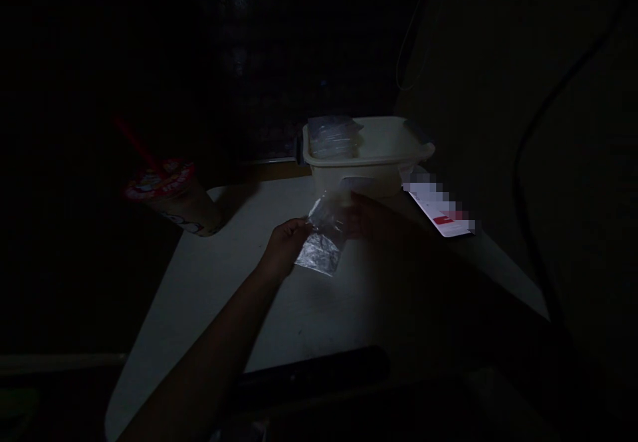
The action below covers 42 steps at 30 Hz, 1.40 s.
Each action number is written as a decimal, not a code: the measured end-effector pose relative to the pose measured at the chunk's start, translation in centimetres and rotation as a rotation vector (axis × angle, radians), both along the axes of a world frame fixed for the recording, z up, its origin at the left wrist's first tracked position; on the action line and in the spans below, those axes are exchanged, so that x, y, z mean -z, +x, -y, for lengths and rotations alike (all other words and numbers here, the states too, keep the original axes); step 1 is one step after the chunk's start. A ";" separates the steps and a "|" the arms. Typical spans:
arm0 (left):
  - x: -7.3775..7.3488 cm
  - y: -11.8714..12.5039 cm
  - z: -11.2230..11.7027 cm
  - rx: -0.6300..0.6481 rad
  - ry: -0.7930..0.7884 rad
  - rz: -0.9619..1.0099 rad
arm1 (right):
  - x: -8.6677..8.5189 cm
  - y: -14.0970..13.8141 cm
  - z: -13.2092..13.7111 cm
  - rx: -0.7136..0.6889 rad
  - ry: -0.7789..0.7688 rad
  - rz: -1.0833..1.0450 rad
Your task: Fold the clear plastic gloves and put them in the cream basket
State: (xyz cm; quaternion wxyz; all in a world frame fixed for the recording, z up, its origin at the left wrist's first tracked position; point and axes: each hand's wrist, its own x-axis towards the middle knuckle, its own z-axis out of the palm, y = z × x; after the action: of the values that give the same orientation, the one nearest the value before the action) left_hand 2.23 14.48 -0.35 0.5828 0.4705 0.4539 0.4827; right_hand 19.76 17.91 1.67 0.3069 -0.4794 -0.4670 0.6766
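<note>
A long pale tabletop [239,296], a cream plastic tub [359,173] just past the fingertips, and there, a clear plastic bag [321,236], long axis tilting up and away from the person. Left hand [285,246] pinches its edge; right hand [366,217] sits in shadow, its fingers impossible to make out, grip or no grip!

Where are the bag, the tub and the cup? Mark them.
bag [319,254], head view, on its lower, crumpled end.
tub [393,155], head view, on its front rim.
cup [175,206], head view, on its printed side.
</note>
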 end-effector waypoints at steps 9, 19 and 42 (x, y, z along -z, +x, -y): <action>0.3 0.5 0.3 -0.014 -0.061 0.127 | 2.0 -1.5 2.2 0.078 0.135 0.100; 0.3 0.0 0.0 0.040 -0.030 0.127 | 1.5 -1.1 2.5 0.067 0.217 0.021; 0.4 1.1 2.0 0.149 0.612 -1.309 | 1.8 -0.7 2.7 0.132 1.081 0.686</action>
State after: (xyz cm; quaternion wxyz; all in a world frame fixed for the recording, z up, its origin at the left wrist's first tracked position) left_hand 3.37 12.50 -0.78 0.0654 0.8347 0.5209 0.1664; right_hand 19.06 15.19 -0.11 0.3792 -0.4741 -0.7833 0.1338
